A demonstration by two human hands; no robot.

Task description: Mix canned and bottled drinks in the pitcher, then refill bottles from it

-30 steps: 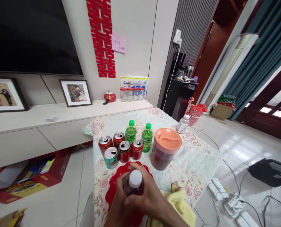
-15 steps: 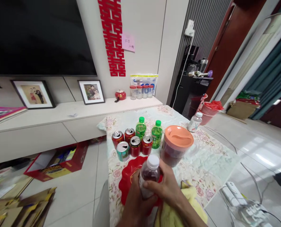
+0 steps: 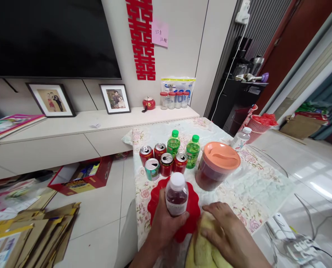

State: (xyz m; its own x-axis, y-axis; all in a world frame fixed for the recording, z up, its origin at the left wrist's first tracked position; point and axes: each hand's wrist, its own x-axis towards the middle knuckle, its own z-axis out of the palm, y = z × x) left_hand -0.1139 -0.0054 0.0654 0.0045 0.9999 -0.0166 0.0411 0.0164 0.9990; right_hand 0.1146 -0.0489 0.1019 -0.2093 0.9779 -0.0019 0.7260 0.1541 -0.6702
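The left hand [image 3: 162, 223] has its grip closed around a white-capped bottle [image 3: 176, 193], upright above the red plate [image 3: 193, 210] on the counter [image 3: 252, 186]. Just right of that grip, the right hand [image 3: 227, 232] lies flat, fingers spread, on a yellow cloth [image 3: 201, 253].

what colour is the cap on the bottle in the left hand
White cap on the bottle, seen best in the head view.

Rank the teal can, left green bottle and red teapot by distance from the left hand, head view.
1. Teal can, front of cluster, nearest the left hand.
2. Left green bottle, behind the cans.
3. Red teapot, on the wall shelf.
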